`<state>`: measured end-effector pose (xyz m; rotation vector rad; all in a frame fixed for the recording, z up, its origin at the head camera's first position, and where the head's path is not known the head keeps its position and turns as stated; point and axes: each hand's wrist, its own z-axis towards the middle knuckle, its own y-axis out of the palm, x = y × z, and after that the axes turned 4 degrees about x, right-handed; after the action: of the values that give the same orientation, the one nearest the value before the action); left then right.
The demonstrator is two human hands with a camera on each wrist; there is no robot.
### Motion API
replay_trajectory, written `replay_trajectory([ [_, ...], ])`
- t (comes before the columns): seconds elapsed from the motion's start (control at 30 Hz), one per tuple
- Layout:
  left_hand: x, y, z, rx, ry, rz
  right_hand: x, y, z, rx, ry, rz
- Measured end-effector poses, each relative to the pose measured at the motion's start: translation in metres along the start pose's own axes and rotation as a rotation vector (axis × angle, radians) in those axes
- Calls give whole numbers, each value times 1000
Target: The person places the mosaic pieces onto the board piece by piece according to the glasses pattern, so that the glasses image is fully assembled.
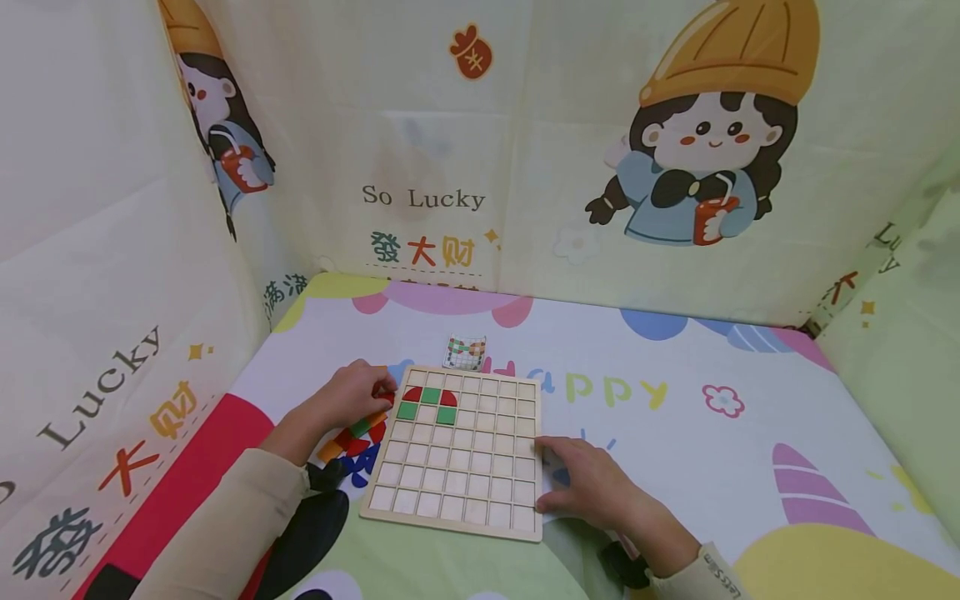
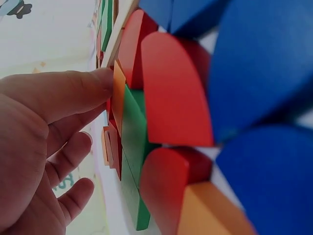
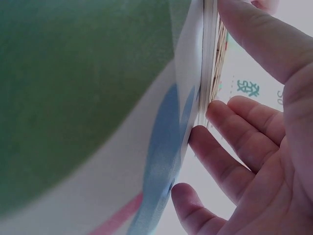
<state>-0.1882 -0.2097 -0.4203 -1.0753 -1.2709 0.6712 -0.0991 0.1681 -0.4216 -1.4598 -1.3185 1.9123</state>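
Observation:
A wooden grid board lies flat, with two red curved pieces and several green square tiles in its upper-left cells. At its upper left edge my left hand pinches a red piece between thumb and forefinger; the fingers partly hide it. Close beneath that hand is a pile of loose pieces: green tiles, red curved pieces, orange ones and blue petal-like ones. My right hand rests against the board's right edge, its thumb and fingers spread and loosely extended.
A small pattern card with coloured shapes lies just beyond the board's far edge. Printed cloth covers the table, and cloth walls stand behind and on both sides.

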Motion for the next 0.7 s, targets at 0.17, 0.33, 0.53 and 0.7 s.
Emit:
replay_trajectory([
  [0.17,2,1,1,-7,-21,-7,0,1,1,-2,5,3],
  [0.33,3,0,2,-13,-29,-9,0,1,1,-3,8,5],
  [0.53,3,-2,3,-28,-32,0,0,0,1,-2,10,3],
  [0.7,2,-2,4,-13,-30,28,0,0,1,-3,11,8],
])
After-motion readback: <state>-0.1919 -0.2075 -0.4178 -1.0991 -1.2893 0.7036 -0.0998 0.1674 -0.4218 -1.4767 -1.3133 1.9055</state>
